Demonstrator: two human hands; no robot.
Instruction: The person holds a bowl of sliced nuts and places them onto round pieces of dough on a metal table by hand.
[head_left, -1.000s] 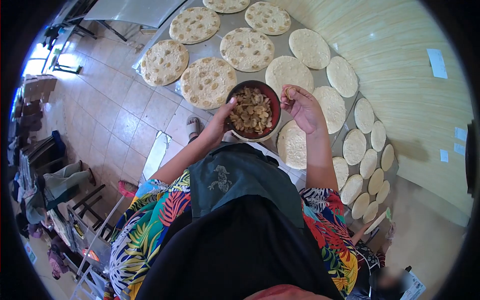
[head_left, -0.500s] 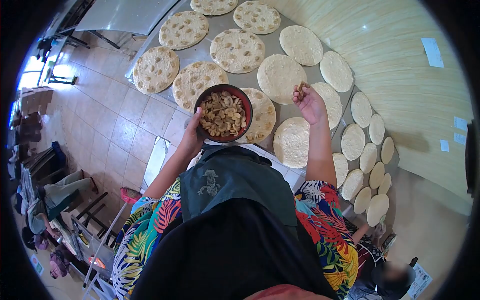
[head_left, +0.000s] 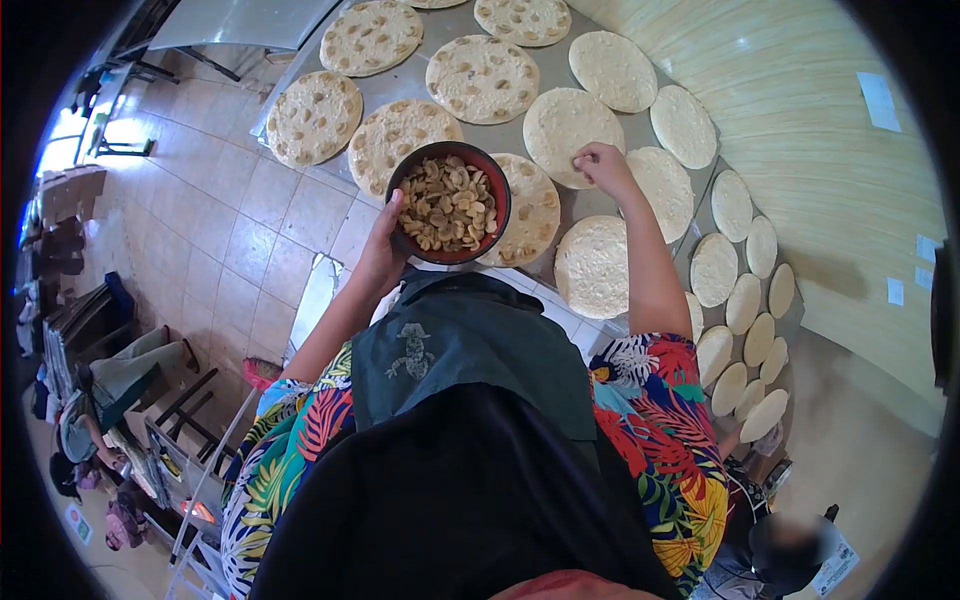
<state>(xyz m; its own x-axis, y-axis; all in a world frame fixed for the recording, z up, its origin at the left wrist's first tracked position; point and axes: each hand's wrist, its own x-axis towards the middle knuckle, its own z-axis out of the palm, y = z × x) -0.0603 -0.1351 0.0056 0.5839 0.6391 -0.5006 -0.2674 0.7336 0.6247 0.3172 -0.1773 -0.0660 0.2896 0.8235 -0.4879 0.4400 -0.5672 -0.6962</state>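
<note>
My left hand (head_left: 383, 243) is wrapped round the side of a dark bowl with a red inside (head_left: 503, 197), thumb over the rim. Flat brown pieces (head_left: 447, 204) fill much of the bowl. My right hand (head_left: 603, 168) is over a plain pale round (head_left: 558, 122), fingers pinched together; what they hold is too small to make out. Beside the bowl lies a round with brown pieces (head_left: 531, 209), partly covered by the bowl. A plain round (head_left: 590, 268) lies below my right hand, partly behind my forearm.
Several topped rounds (head_left: 483, 79) lie across the grey table (head_left: 398, 88). Plain rounds (head_left: 713, 270) continue to the right along a pale wall (head_left: 780, 90). Another person (head_left: 745, 490) holds a round at the lower right. Stools and folded cloths stand at the left.
The bowl has moved left in my left hand, uncovering the round beside it. My right hand, earlier raised with brown pieces showing in its fingers, has turned down over the plain round.
</note>
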